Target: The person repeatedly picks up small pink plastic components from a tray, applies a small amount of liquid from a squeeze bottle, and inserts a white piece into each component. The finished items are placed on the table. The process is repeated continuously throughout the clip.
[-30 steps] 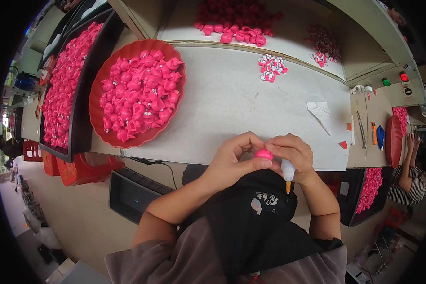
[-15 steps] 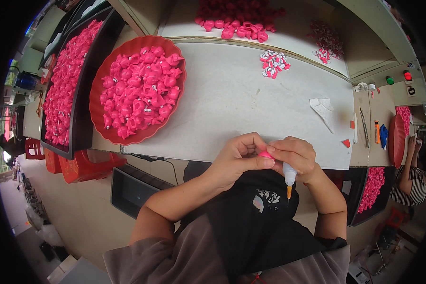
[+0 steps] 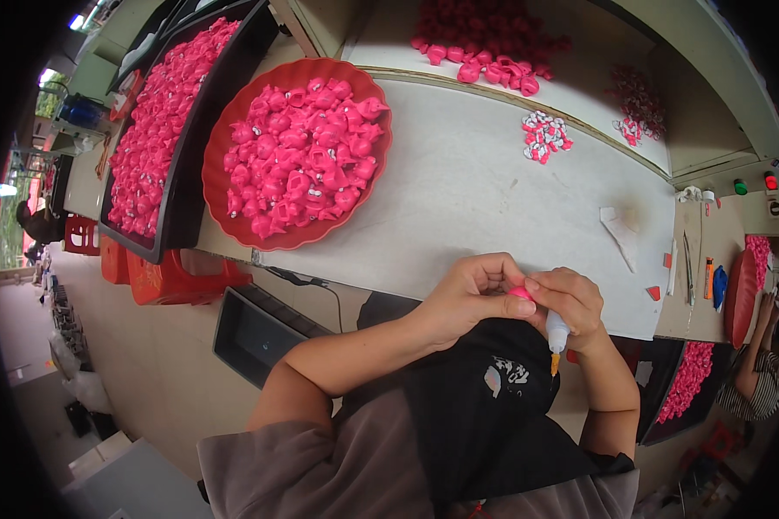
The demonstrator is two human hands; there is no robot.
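Observation:
Close to the front edge of the white-covered worktop (image 3: 459, 208), my left hand (image 3: 466, 298) pinches a small, glossy pink plastic piece (image 3: 520, 293) between thumb and fingers. My right hand (image 3: 578, 298) meets it from the other side, fingertips touching the piece. Tucked in the right palm is a white squeeze bottle (image 3: 557, 329) with an amber needle tip, pointing down toward my black apron. The fingers hide most of the piece. To the left, a red scalloped bowl (image 3: 213, 177) is heaped with similar pink hollow figure parts. Beyond the hands lies a small pile of pink-and-white bits (image 3: 546, 137).
A long black tray (image 3: 180, 195) full of pink parts stands left of the bowl. More pink parts (image 3: 493, 71) lie on the shelf behind. A torn white scrap (image 3: 619, 238), tweezers (image 3: 688, 270) and an orange tube (image 3: 709, 279) are at right. A co-worker (image 3: 757, 372) sits far right.
My view has turned, so the scene sits further right in the picture. Both hands keep the same hold on the pink piece and the bottle.

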